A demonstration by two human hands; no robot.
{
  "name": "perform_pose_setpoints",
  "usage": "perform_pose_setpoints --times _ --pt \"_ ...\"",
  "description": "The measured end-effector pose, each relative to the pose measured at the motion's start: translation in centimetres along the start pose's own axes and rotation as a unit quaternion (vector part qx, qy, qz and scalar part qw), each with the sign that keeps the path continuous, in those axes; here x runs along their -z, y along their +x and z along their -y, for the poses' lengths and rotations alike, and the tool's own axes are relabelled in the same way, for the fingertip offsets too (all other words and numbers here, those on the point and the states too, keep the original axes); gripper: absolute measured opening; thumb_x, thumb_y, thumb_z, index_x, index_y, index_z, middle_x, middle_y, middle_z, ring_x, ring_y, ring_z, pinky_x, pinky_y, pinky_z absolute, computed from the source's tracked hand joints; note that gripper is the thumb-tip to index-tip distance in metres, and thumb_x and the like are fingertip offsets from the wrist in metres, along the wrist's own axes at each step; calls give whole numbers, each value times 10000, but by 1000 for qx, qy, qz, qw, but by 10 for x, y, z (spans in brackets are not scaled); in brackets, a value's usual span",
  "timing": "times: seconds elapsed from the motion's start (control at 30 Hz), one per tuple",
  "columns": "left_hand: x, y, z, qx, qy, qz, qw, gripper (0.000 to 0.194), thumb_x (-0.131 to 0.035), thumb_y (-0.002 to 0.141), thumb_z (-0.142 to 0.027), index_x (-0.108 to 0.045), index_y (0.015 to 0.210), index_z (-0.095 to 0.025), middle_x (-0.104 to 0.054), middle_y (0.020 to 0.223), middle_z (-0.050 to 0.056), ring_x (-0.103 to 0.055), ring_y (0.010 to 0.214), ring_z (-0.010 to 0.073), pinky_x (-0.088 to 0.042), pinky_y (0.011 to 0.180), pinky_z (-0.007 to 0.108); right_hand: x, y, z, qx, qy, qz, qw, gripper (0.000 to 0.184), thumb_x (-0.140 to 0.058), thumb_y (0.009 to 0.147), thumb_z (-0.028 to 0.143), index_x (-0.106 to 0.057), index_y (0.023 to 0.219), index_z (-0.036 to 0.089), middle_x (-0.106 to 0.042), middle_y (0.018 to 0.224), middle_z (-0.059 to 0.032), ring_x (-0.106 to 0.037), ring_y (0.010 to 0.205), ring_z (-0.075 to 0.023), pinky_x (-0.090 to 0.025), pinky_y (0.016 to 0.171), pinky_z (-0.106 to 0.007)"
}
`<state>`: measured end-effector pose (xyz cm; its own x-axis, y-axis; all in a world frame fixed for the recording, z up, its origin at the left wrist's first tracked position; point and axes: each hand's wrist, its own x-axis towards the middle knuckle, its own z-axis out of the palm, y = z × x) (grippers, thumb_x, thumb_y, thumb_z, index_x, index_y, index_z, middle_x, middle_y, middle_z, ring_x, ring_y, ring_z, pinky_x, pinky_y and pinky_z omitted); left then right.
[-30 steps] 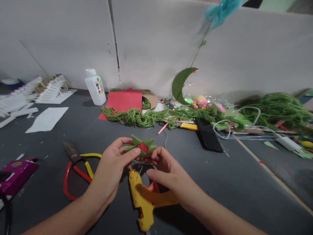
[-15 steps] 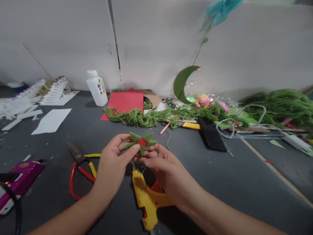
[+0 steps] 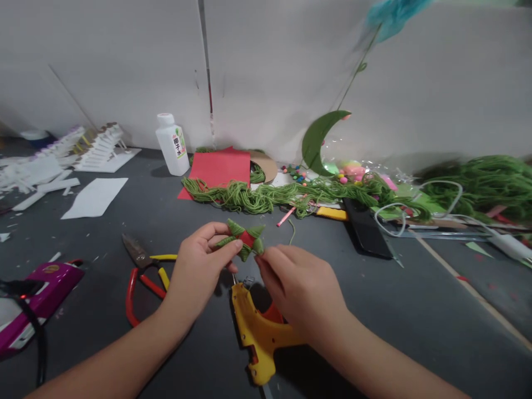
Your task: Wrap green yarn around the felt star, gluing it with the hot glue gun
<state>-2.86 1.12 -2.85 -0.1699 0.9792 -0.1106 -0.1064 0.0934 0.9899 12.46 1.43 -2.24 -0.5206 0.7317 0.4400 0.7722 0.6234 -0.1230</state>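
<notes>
A small star wrapped in green yarn, with a red centre (image 3: pixel 246 239), is held up over the table. My left hand (image 3: pixel 203 260) grips its left side, thumb on the front and fingers behind. At its lower right point, my right hand (image 3: pixel 303 282) is closed in a pinch on what looks like a strand of green yarn (image 3: pixel 292 230); the fingertips are partly hidden. Below the hands a yellow glue gun (image 3: pixel 253 332) stands with its nozzle toward the star. Red and yellow handled shears (image 3: pixel 141 263) lie to the left of my left hand.
Behind lie a long hank of green yarn (image 3: pixel 245 197), red paper (image 3: pixel 222 168), a yellow cutter (image 3: pixel 332 214) and a black phone (image 3: pixel 368 230). A white bottle (image 3: pixel 172 147) stands near the wall. A green crescent (image 3: pixel 315 144) hangs at the back. A purple device (image 3: pixel 50 293) with a cable sits left.
My right hand has turned from an open-palmed hold beside the star to a knuckles-up pinch at its lower right point. The left hand keeps hold of the star. The view has shifted slightly.
</notes>
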Motion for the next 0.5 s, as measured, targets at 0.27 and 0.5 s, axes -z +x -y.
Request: perform_pose_setpoints --times 0.27,0.5 --pt "3 9 10 31 38 51 998 158 -645 713 -263 -593 827 -166 -629 687 -27 -506 436 61 -407 445 186 -1 3 -6 -64 104 66 990 192 -474 858 196 -648 939 201 -655 622 0 -550 509 -128 -304 492 -222" --pt "0 5 11 55 33 95 993 116 -642 708 -219 -577 786 -163 -580 611 -59 -483 410 47 -406 432 171 6 8 -11 -100 174 72 977 132 -483 797 138 -587 719 166 -618 677 -13 -533 588 -117 -358 543 -200"
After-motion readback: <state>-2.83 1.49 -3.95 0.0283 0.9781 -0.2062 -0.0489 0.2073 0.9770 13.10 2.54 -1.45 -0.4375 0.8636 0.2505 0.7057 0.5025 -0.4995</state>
